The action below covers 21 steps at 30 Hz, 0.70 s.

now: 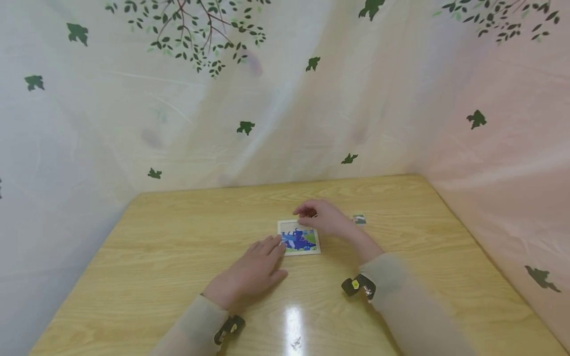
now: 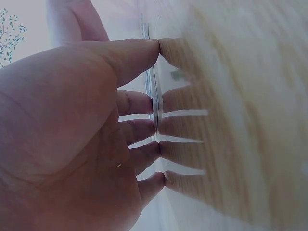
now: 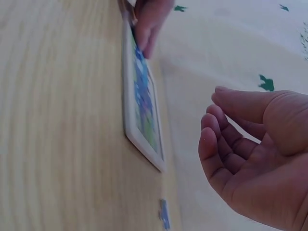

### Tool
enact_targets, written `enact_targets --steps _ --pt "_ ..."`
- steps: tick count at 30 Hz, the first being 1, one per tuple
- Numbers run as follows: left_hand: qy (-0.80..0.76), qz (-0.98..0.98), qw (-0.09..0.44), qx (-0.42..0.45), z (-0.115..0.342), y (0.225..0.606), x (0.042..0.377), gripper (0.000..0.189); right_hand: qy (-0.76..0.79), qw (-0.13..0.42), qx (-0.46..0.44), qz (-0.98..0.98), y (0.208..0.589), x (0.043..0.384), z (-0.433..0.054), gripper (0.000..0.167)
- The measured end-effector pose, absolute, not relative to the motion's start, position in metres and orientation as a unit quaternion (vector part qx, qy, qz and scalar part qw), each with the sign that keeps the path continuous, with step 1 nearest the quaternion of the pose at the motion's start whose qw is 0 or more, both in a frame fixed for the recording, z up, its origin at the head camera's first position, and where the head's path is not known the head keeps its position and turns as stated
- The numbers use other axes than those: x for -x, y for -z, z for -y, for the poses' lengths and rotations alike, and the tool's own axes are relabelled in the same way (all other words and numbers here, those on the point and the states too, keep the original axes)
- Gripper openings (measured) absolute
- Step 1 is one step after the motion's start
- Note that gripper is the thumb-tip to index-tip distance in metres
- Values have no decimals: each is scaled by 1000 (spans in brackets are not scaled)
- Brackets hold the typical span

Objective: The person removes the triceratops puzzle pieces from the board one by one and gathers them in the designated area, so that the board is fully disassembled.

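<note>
A jigsaw puzzle (image 1: 299, 241) of a blue dinosaur lies in a white-rimmed tray on the table. Pale bare backing shows along the upper part of the tray. My left hand (image 1: 256, 269) rests at its left side, fingers stretched out and some fingertips over the rim; in the left wrist view the fingertips (image 2: 153, 144) touch down by the tray's edge. Above the tray's upper right corner hovers my right hand (image 1: 322, 216). Its fingers are loosely curled, and the right wrist view shows nothing between thumb and fingers. A loose puzzle piece (image 1: 359, 219) lies right of the tray.
The wooden table (image 1: 178, 232) reaches back to a pale curtain (image 1: 285, 113) printed with green leaves, which also hangs along both sides. A bright light reflection falls on the near tabletop.
</note>
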<state>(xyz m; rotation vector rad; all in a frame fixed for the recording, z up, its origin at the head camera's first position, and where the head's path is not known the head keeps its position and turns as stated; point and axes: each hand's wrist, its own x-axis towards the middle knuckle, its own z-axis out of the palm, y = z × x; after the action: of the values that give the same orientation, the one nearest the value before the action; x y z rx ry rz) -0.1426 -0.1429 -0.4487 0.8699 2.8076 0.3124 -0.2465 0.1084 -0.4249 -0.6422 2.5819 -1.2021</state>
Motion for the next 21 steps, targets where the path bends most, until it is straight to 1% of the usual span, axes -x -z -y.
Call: enact_targets --steps 3,8,14,21 --pt "-106 -945 93 -295 143 448 143 72 397 127 222 -881 430 246 -96 28" --pt "-107 -944 94 -297 143 448 143 72 388 137 225 -883 436 243 -85 25" --pt "-105 -944 90 -298 141 449 143 70 373 148 204 -893 442 238 -79 21" --pt "-108 -943 86 -303 142 448 143 70 360 157 206 -896 444 238 -77 23"
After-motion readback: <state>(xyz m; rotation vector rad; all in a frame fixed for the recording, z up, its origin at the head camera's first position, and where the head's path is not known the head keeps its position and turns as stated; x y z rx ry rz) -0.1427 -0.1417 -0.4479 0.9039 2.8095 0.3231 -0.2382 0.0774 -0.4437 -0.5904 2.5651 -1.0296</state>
